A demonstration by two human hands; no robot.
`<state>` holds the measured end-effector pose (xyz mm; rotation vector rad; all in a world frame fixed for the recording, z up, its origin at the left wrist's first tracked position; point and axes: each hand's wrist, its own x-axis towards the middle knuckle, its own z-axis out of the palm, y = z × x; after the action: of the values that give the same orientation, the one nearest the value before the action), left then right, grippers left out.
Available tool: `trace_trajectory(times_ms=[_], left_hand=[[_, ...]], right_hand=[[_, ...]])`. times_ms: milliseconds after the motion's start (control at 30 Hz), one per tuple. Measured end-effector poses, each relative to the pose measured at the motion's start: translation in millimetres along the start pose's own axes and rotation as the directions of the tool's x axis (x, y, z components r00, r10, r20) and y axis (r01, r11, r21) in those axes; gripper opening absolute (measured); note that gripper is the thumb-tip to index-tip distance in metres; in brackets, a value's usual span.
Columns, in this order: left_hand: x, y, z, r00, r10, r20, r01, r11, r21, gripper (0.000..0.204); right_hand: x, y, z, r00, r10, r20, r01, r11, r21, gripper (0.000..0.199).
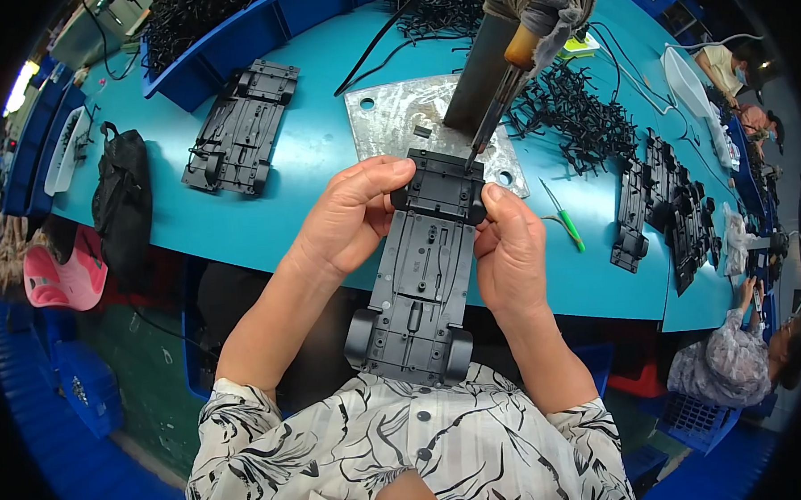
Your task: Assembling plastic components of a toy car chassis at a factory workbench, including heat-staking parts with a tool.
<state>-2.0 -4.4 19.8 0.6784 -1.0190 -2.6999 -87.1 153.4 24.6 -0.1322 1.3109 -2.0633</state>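
In the centre of the frame, the left hand (350, 218) and right hand (510, 250) are gripping a black toy-car chassis (422, 269), fingers pinching its upper end from either side. A hanging tool tip (487, 132) is touching that end, above a metal plate (393, 118) on the blue table (238, 223).

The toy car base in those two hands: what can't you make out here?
- Head view: the sides of the toy car base under the left hand and right hand are covered by fingers.
- The tool tip touching it is too small to identify.
- The tool's handle is cut off by the top edge.
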Motion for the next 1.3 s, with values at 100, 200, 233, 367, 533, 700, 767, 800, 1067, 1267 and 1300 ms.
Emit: trace_trajectory(times_ms=[100,200,233,367,533,700,767,800,1067,1267,1300], left_hand=[[-0.4,0.2,0.3,1.0,0.001,-0.008,-0.001,1.0,0.004,0.017],[1.3,-1.2,-1.4,1.0,-0.001,-0.002,0.001,1.0,-0.006,0.016],[1.5,-1.2,-1.7,1.0,-0.005,-0.001,0.005,1.0,-0.005,0.015],[1.7,-1.4,0.4,0.999,-0.015,-0.035,0.014,1.0,-0.022,0.014],[3.0,-1.8,-1.8,1.0,-0.017,-0.015,0.017,1.0,-0.016,0.015],[2.0,-1.6,-1.5,1.0,-0.015,-0.013,0.015,1.0,-0.014,0.015],[1.7,-0.6,1.0,1.0,-0.008,-0.02,0.007,1.0,-0.01,0.014],[0.5,0.0,1.7,1.0,-0.007,-0.02,0.007,1.0,-0.01,0.014],[-1.6,-0.3,-0.6,1.0,-0.026,0.008,0.026,1.0,-0.004,0.016],[-1.9,-1.0,-4.0,1.0,-0.016,0.012,0.015,1.0,0.012,0.015],[-2.1,-1.3,-3.2,1.0,-0.015,0.012,0.015,1.0,0.012,0.015]], right_hand=[[-0.7,-2.4,3.1,0.999,0.028,-0.024,-0.028,1.0,0.011,0.02],[0.4,-1.3,1.8,1.0,0.023,-0.02,-0.022,1.0,0.015,0.019],[1.3,-0.3,0.0,1.0,0.012,-0.005,-0.012,1.0,0.004,0.02],[2.6,0.1,0.2,1.0,0.0,-0.001,0.0,1.0,-0.007,0.022],[4.1,1.3,-2.5,1.0,0.006,0.0,-0.006,1.0,-0.014,0.022],[4.0,1.5,-1.0,1.0,0.004,-0.004,-0.004,1.0,-0.021,0.022],[4.3,1.5,-1.3,1.0,0.001,-0.003,-0.001,1.0,-0.021,0.023],[4.0,1.7,-1.4,1.0,0.001,-0.003,-0.001,1.0,-0.021,0.023],[-1.5,1.1,0.5,1.0,-0.005,-0.015,0.004,1.0,-0.015,0.022],[-3.0,1.3,-1.6,1.0,-0.007,0.015,0.007,1.0,-0.026,0.022],[-3.2,1.0,-1.5,1.0,-0.007,0.015,0.008,1.0,-0.026,0.022]])
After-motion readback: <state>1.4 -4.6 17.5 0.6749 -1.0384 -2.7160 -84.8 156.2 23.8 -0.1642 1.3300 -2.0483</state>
